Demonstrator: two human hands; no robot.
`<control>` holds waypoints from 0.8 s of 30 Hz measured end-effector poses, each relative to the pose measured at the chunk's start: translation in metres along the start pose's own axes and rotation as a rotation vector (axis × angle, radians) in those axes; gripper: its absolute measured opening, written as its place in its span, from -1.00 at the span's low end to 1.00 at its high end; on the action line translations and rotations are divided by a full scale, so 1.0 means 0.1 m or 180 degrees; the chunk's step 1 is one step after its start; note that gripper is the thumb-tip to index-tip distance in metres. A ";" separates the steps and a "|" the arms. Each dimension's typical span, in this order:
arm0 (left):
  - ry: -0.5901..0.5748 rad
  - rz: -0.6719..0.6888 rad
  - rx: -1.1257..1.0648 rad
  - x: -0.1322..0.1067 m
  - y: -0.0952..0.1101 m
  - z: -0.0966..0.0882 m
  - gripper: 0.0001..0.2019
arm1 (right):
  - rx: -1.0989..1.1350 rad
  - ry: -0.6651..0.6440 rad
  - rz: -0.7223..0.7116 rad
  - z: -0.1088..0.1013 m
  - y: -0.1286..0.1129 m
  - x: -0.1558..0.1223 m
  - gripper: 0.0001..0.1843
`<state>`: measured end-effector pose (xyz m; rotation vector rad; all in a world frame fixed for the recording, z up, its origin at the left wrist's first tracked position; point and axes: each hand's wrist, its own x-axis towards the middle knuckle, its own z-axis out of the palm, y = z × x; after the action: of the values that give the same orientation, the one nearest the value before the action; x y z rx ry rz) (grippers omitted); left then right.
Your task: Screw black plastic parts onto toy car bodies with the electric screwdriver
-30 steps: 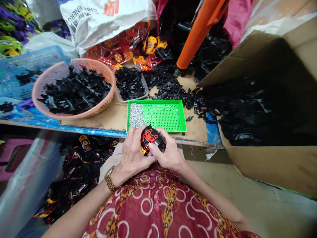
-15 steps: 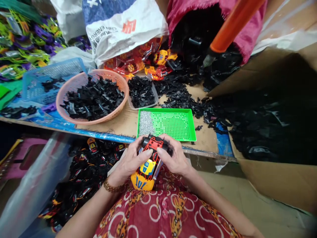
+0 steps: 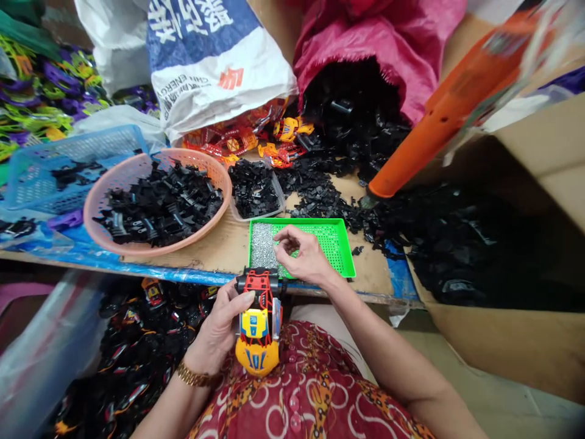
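My left hand (image 3: 223, 326) grips a toy car (image 3: 256, 329) by its left side, thumb on top. The car has a yellow hood and roof, a red rear frame and black wheels, with its yellow end toward my body. My right hand (image 3: 304, 253) is above a green perforated tray (image 3: 326, 224). Its thumb and fingers curl together in a pinch; anything between the tips is too small to make out. Small silvery metal pieces (image 3: 262, 247), perhaps screws, lie in the tray's left part, close to my right fingertips.
A pink basket (image 3: 159, 249) and a clear tub (image 3: 280, 192) hold black plastic parts. Loose black parts (image 3: 315, 195) spread behind the tray. An orange post (image 3: 425, 140) slants at the right beside a cardboard box (image 3: 493, 329). Finished-looking toy cars (image 3: 132, 353) pile below the table edge.
My right hand has let go of the toy car and moved forward over the green tray, fingers pinched. The left hand keeps the car, which has turned more upright in view.
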<state>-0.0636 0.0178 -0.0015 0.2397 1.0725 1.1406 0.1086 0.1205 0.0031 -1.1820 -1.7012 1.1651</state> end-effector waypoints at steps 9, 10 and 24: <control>-0.0318 0.0028 -0.0401 0.10 -0.06 -0.09 -0.58 | -0.0181 -0.0014 -0.0471 0.10 -0.18 0.45 -0.85; -0.0376 0.0074 -0.0408 0.10 -0.07 -0.10 -0.59 | -0.0217 -0.0114 -0.0592 0.16 -0.23 0.52 -0.86; -0.0438 0.0098 -0.0622 0.02 -0.05 -0.16 -0.59 | -0.2829 -0.1318 -0.0978 1.11 -0.61 1.71 -0.73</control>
<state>-0.0729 0.0119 -0.0143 0.1783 0.8327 1.2299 -0.0599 0.2452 0.0398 -1.1258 -2.7579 0.4538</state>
